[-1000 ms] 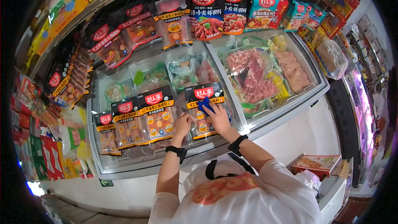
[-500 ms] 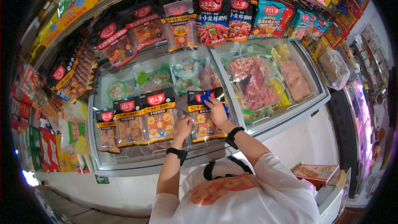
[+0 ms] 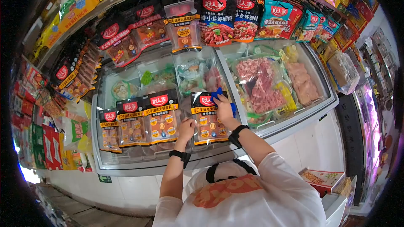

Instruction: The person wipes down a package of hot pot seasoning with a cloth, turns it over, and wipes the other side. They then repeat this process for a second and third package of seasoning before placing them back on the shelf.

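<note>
Clock read from mid-view. Biggest: freezer case (image 3: 303, 117), glass-topped, across the middle, 9 to 3 o'clock; red meat (image 3: 265, 86) seen through the glass at about 2:30. Hanging crayfish pouch (image 3: 216, 23) up at 12, above the freezer. Three-pouch row (image 3: 162, 120) at 8 to 9, on the glass, pouches side by side, fronts up. Main item: black-topped pouch (image 3: 206, 131) on the glass at 6 o'clock, right of that row with a gap between, label facing up, orange band across it.

Right hand (image 3: 224, 108), near 4 o'clock, lies over the pouch's right side, fingers closed on a bunched blue cloth (image 3: 217, 94). Left hand (image 3: 186, 129), at 7, is curled beside the pouch's left edge, fingers together; can't tell if it pinches the edge or only sits near.

Smallest: cloth, at 2 o'clock, on the pouch's upper right corner, part sticking out past the right edge. Step looks like wiping the front. To do it well: spread the cloth flatter under the fingers, press lightly since the film may crease, work in overlapping passes corner to corner, and pin the left edge so the pouch doesn't slide on the glass.
</note>
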Demonstrator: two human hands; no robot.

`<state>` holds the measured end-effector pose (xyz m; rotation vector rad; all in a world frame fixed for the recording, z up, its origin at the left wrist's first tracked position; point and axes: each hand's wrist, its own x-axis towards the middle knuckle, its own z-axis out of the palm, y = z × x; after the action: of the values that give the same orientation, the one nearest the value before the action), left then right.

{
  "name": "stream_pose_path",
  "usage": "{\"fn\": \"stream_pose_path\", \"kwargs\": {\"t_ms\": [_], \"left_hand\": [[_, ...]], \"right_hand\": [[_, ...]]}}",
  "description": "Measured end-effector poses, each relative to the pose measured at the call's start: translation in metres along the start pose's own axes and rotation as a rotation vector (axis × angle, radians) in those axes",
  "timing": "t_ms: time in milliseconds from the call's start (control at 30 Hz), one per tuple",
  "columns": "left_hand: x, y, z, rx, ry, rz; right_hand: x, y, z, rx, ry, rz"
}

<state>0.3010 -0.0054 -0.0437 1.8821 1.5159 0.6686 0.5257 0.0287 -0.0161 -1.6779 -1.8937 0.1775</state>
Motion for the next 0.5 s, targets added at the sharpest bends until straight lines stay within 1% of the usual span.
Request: {"fn": "stream_pose_path", "kwargs": {"t_ms": [67,133,167,200,267,300,333,400,433,500], "left_hand": [[-0.001,0.006,-0.006,0.029,-0.020,-0.020],[-0.002,0.009,-0.010,0.039,-0.050,-0.024],[-0.001,0.012,-0.012,0.040,-0.075,-0.031],[-0.001,0.011,-0.012,0.042,-0.080,-0.025],[-0.002,0.009,-0.011,0.021,-0.060,0.001],[-0.003,0.009,-0.010,0.021,-0.064,0.002],[-0.005,0.010,-0.010,0.031,-0.047,0.010],[-0.005,0.008,-0.010,0.037,-0.030,0.023],[-0.004,0.005,-0.009,0.031,-0.044,0.018],[-0.003,0.004,-0.004,0.016,-0.061,0.017]], "right_hand": [[0.006,-0.025,0.011,0.045,-0.101,0.045],[0.007,-0.042,0.019,0.136,-0.341,-0.216],[0.005,-0.049,0.021,0.155,-0.340,-0.375],[0.006,-0.048,0.020,0.155,-0.335,-0.369],[0.013,-0.042,0.018,0.178,-0.382,-0.320],[0.015,-0.035,0.015,0.113,-0.332,-0.210],[0.016,-0.028,0.012,0.002,-0.218,-0.140],[0.012,-0.018,0.004,-0.100,-0.100,-0.080],[0.007,-0.017,0.001,-0.105,-0.099,-0.077],[-0.017,-0.018,-0.002,0.194,-0.197,-0.363]]}}
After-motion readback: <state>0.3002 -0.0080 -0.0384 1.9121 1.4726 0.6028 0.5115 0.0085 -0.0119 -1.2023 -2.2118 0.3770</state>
